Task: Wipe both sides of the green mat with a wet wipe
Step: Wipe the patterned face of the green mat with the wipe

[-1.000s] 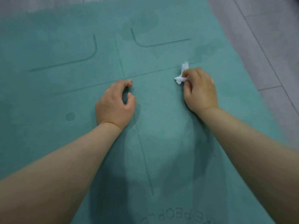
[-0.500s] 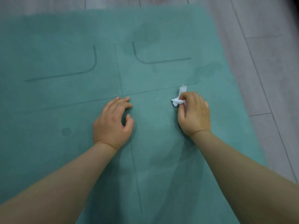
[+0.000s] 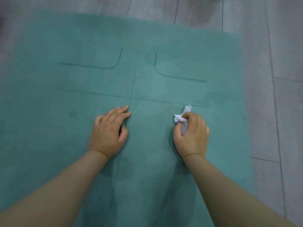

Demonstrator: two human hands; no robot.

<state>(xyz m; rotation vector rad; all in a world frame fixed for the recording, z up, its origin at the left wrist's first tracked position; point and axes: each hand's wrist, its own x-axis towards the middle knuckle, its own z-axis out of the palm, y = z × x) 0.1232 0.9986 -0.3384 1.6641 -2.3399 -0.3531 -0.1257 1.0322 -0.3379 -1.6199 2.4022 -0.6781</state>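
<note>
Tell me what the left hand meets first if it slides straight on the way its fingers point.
Only bare mat: the left hand points up and right, so it would likely cross the printed lines; nothing else lies ahead.

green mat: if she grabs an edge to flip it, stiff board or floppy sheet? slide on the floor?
Probably floppy: the green mat lies thin and flat against the grey plank floor, so a lifted edge would likely drape. It may creep when pushed; the left hand presses it while the right hand grips the wet wipe. Damp patches could add grip.
</note>
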